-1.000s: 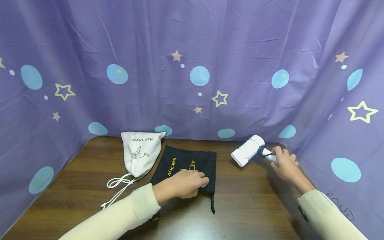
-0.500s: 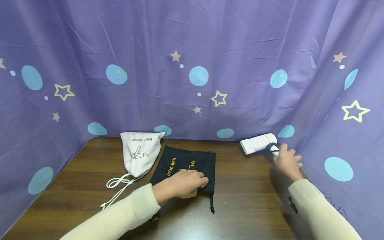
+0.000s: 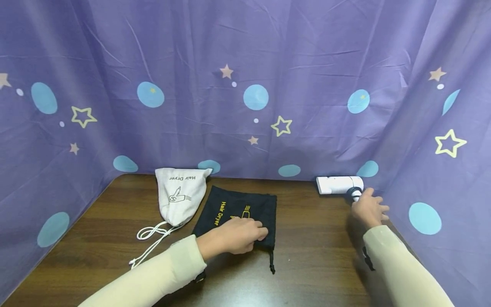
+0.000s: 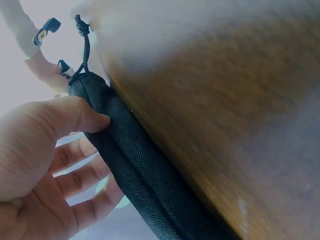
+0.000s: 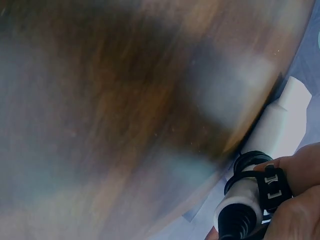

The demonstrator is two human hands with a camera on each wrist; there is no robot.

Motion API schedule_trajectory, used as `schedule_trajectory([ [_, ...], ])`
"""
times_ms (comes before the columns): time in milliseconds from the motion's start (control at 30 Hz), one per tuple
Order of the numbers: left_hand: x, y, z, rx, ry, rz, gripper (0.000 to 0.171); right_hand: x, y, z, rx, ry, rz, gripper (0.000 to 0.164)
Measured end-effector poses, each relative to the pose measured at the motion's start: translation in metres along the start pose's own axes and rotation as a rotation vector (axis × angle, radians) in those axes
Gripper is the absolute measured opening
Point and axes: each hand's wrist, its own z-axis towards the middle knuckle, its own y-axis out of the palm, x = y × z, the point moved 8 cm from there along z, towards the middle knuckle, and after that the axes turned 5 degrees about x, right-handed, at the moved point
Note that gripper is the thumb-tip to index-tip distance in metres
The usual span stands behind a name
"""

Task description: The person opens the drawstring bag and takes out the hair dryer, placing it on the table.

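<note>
A white hair dryer [image 3: 339,185] lies at the back right of the table, its barrel pointing left in the head view. My right hand [image 3: 369,209] holds its handle, where a dark cord is bundled. In the right wrist view a black strap [image 5: 274,189] wraps the handle beside my thumb. My left hand [image 3: 239,235] pinches the edge of a black drawstring bag [image 3: 262,207] lying flat, printed "Hair Dryer" in yellow. The left wrist view has the thumb [image 4: 82,116] on the black cloth, with the other fingers behind it.
A light grey drawstring bag [image 3: 182,192], also printed "Hair Dryer", lies left of the black one, its white cord [image 3: 151,243] trailing forward. The wooden table [image 3: 307,264] is bounded by a purple patterned curtain [image 3: 199,94] at the back and sides.
My right hand has moved the hair dryer back and to the right, and its barrel has turned from slanting to nearly level across the view. The left hand and both bags stay put.
</note>
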Motion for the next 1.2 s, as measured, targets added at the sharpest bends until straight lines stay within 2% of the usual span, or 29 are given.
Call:
schedule_trajectory([
  [233, 0.000, -0.001, 0.001, -0.003, 0.001, -0.002, 0.025, 0.001, 0.001, 0.000, -0.022, 0.054, -0.019, 0.074],
  [433, 0.000, -0.001, 0.001, -0.014, 0.001, -0.005, 0.024, 0.003, 0.005, -0.002, -0.074, 0.083, -0.054, 0.077],
  [633, -0.001, -0.001, 0.001, -0.018, -0.002, -0.005, 0.023, 0.003, 0.006, -0.002, -0.094, 0.064, -0.073, 0.077],
  [800, -0.001, -0.002, 0.000, -0.020, -0.006, -0.008, 0.023, -0.001, 0.003, -0.002, -0.107, 0.051, -0.136, 0.078],
  [967, -0.001, -0.001, -0.001, -0.021, -0.010, -0.007, 0.024, -0.014, 0.000, -0.006, -0.050, 0.015, -0.171, 0.075],
  [1200, 0.003, 0.000, 0.000, -0.024, -0.010, -0.010, 0.025, -0.049, 0.004, -0.023, 0.050, -0.107, -0.193, 0.061],
])
